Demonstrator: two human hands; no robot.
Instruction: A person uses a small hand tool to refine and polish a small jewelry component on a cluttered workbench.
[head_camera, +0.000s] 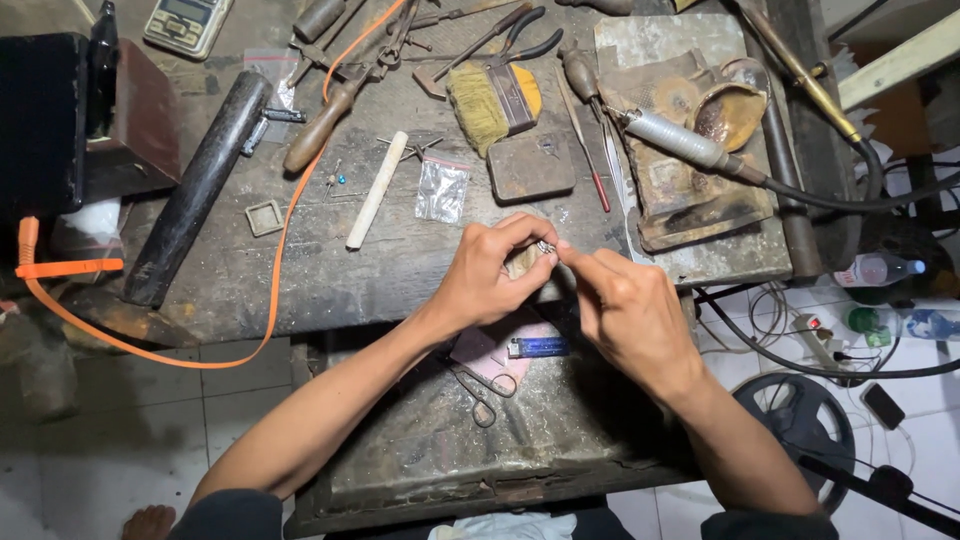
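My left hand (487, 275) and my right hand (628, 305) meet at the front edge of a worn wooden workbench (330, 270). Between the fingertips of both hands sits a tiny silvery metal piece (546, 246), pinched from either side. It is too small to tell its shape. A wooden peg (521, 263) juts from the bench edge just under my left fingers. Below my hands a dusty metal tray (440, 450) holds a blue lighter (537, 347) and small scissors (483, 390).
On the bench lie a yellow-bristled brush (494, 100), pliers (500, 40), a white stick (377, 190), a small plastic bag (441, 189), a dark metal block (531, 166), a black cylinder (198, 190), a rotary handpiece (680, 140) with cable, and an orange cord (275, 290). A scale (186, 22) sits far left.
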